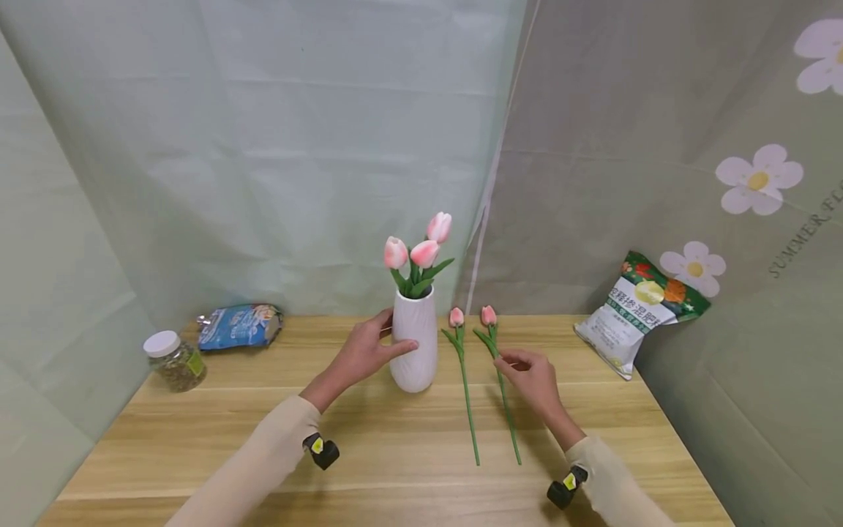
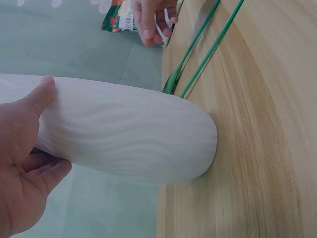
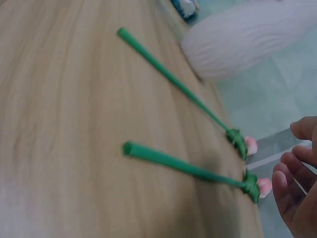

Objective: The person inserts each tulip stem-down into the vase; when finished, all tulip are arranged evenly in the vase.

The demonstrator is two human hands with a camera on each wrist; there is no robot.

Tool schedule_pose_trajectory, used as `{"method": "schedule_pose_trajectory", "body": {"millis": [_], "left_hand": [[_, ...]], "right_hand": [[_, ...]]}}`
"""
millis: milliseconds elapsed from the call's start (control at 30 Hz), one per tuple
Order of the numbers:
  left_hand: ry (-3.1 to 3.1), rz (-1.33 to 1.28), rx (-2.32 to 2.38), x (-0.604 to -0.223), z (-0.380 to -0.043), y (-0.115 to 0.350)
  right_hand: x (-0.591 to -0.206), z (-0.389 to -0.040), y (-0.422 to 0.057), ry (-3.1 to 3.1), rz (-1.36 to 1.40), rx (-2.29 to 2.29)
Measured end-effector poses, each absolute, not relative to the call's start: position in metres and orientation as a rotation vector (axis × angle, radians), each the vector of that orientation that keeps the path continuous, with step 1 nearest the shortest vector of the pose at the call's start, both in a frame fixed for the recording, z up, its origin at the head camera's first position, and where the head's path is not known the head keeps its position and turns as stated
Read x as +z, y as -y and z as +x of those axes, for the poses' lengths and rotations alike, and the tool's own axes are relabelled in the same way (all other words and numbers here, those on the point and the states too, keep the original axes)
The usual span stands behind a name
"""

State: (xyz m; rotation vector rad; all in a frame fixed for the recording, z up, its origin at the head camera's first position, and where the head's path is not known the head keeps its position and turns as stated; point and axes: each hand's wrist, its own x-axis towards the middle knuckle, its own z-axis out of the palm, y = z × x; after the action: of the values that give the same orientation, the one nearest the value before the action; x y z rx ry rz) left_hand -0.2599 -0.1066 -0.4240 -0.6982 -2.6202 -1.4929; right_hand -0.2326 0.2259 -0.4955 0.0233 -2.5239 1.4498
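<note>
A white ribbed vase (image 1: 415, 344) stands upright on the wooden table, with three pink tulips (image 1: 424, 255) in it. My left hand (image 1: 364, 353) holds its left side; in the left wrist view the thumb (image 2: 42, 94) presses one side of the vase (image 2: 133, 131) and the fingers curl round the other. Two tulips lie to the vase's right, a nearer one (image 1: 457, 318) and a farther one (image 1: 489, 316). Over the farther tulip's stem hovers my right hand (image 1: 535, 379), fingers loosely bent; the right wrist view shows nothing between thumb and fingers.
At the table's left stand a lidded jar (image 1: 176, 362) of dried bits and a blue packet (image 1: 240, 326). A green and white bag (image 1: 635, 311) leans at the back right. Fabric walls (image 1: 296, 161) enclose the wooden table (image 1: 395, 461) at the back and sides.
</note>
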Motion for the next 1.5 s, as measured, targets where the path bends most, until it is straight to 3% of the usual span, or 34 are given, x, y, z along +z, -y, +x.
{"method": "schedule_pose_trajectory", "body": {"millis": [833,1500], "left_hand": [[2.63,-0.685,-1.468,-0.423,-0.258,0.106],[2.633,-0.685,-1.489,-0.422,-0.257,0.106]], "right_hand": [[-0.527,-0.245,-0.238,2.659,-0.063,1.276],[-0.527,-0.252,-0.23,2.728,-0.053,1.158]]}}
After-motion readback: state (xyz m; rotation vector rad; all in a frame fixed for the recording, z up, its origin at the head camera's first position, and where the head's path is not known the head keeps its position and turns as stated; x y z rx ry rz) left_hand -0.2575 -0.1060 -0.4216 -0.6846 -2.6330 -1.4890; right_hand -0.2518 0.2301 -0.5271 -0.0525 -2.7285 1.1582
